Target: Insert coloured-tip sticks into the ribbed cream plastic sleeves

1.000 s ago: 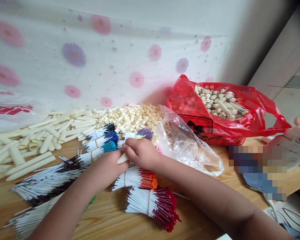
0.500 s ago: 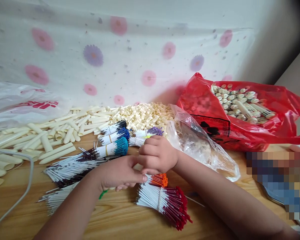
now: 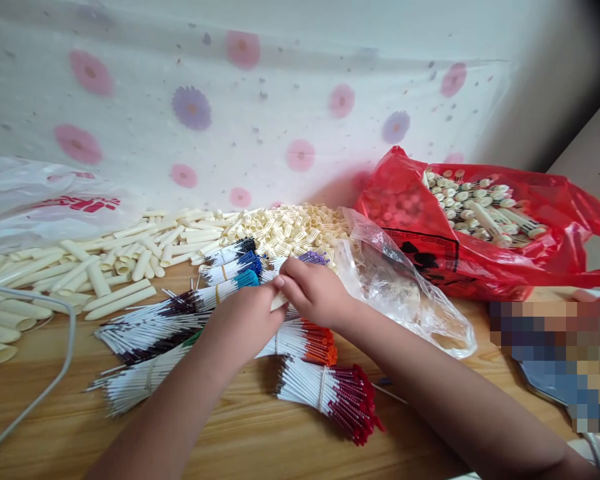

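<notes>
My left hand (image 3: 250,317) and my right hand (image 3: 316,291) meet over the middle of the table, both closed. Between them shows a bit of a cream plastic pen part (image 3: 279,302); the rest is hidden by my fingers. Banded bundles of thin white pen refills lie around and under my hands: one with dark red ends (image 3: 330,397), one with orange ends (image 3: 300,340), one with teal ends (image 3: 230,287) and one with green ends (image 3: 145,380). Behind these are blue, black and purple-ended bundles, partly covered by my right hand.
Cream pen tubes (image 3: 120,297) are heaped on the left, and small slotted cream pieces (image 3: 290,227) at the back. A clear bag (image 3: 405,293) lies beside a red bag (image 3: 420,253) filled with cream pieces. A white cable (image 3: 70,340) curves along the left side of the wooden table (image 3: 240,433).
My hands have come closer together, my left hand shifting up and right. A cream piece now shows between them, and more of the orange and green bundles is uncovered.
</notes>
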The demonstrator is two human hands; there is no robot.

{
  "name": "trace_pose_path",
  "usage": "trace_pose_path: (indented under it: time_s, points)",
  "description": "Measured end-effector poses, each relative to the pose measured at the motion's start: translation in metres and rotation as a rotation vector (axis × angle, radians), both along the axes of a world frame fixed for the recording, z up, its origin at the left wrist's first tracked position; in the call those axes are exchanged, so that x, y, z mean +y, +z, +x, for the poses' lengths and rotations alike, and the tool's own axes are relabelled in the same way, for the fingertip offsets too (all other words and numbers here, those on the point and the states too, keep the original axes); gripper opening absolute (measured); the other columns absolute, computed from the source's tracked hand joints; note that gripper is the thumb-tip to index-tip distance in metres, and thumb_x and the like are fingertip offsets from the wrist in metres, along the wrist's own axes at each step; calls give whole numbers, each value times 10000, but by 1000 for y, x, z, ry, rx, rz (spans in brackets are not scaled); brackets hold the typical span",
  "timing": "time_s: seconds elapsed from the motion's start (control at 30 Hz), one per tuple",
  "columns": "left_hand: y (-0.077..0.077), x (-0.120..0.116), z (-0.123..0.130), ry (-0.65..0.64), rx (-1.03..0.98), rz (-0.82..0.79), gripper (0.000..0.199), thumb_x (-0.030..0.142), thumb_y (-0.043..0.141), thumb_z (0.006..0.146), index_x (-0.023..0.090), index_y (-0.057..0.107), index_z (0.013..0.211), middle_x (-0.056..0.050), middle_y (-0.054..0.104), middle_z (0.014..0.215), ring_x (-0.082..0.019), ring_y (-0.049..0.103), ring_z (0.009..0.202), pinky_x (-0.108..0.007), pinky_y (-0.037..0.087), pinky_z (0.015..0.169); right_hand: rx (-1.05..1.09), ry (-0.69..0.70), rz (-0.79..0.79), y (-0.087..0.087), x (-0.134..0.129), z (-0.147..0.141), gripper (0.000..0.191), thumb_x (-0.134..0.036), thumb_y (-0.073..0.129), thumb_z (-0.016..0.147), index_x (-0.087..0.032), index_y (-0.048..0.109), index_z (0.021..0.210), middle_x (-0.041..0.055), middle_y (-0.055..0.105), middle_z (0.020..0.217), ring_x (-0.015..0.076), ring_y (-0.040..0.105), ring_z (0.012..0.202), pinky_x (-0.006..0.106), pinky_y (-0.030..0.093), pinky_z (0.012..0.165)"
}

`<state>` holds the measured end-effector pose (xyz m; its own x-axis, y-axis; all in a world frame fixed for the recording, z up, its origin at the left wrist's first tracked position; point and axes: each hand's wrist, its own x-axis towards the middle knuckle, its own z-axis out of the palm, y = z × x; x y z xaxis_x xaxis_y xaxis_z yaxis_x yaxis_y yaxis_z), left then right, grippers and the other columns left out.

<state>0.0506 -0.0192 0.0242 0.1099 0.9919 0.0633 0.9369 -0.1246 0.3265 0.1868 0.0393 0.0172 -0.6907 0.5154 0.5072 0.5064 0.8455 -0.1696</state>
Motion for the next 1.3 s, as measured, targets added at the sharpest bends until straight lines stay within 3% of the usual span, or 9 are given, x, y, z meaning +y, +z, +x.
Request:
trace_pose_path:
  time_s: [0.2, 0.43, 0.57, 0.7, 0.83, 0.97, 1.07, 1.17, 1.3]
  points:
    - [6, -6, -11, -196, -457, -688, 256, 325, 472, 694, 172, 541, 887, 59, 400, 477, -83, 343, 374, -197, 267, 360, -19, 379, 145, -16, 7, 6, 632, -683, 86, 771, -220, 516, 753, 25, 559, 680, 131, 465, 598, 280, 350, 574]
    - [-5, 0, 0, 23, 141, -26, 253, 294, 393, 781, 200, 570, 935, -84, 643, 812, -223, 592, 753, -296, 416, 613, 83, -6, -41, -14, -2, -6, 349, -295, 200, 904, -167, 467, 719, 2, 507, 566, 104, 444, 489, 224, 289, 456]
    - [-5, 1, 6, 113, 279, -7, 283, 297, 396, 809, 209, 513, 1051, -92, 640, 850, -223, 600, 814, -304, 434, 660, 88, -108, -128, -10, 0, -12, 350, -278, 248, 899, -170, 435, 625, -15, 496, 507, 88, 438, 438, 198, 264, 410]
    - [-1, 2, 0, 57, 109, 17, 260, 320, 372, 818, 205, 568, 943, -69, 625, 787, -204, 584, 746, -285, 416, 619, 104, -8, -48, -10, 2, -9, 435, -364, 128, 910, -162, 483, 761, 31, 553, 646, 119, 500, 564, 237, 346, 501]
    - [2, -1, -8, -256, -401, -447, 197, 371, 514, 713, 187, 575, 751, 38, 439, 497, -87, 390, 419, -201, 296, 404, 31, 364, 214, -4, 4, -2, 503, -590, 212, 822, -211, 540, 773, 6, 559, 666, 128, 482, 579, 276, 339, 550]
    - [3, -8, -13, -367, -740, -862, 163, 276, 562, 636, 170, 454, 574, 87, 268, 403, -34, 197, 342, -171, 149, 335, 159, 638, 620, 7, -6, -1, 454, -459, 224, 875, -207, 492, 610, -31, 410, 479, 115, 363, 451, 278, 230, 460]
    - [3, -8, -14, -354, -640, -754, 170, 322, 565, 647, 169, 502, 609, 74, 331, 410, -45, 258, 343, -177, 198, 341, 77, 472, 334, 10, -16, -5, 454, -461, 255, 860, -198, 413, 526, -30, 391, 468, 105, 341, 452, 271, 231, 470]
    - [-3, 0, -9, -134, -299, -319, 214, 372, 482, 725, 193, 584, 780, 24, 512, 515, -102, 450, 441, -207, 327, 430, 31, 108, -127, 9, -16, -11, 411, -420, 268, 871, -182, 462, 598, -16, 478, 534, 90, 399, 490, 234, 276, 493]
    - [-17, 11, 0, 104, -73, -70, 256, 288, 388, 766, 193, 584, 899, -92, 640, 729, -227, 584, 656, -284, 368, 530, 39, -96, -282, 5, -2, -18, 377, -313, 287, 882, -160, 487, 602, -7, 512, 519, 82, 433, 463, 196, 271, 439]
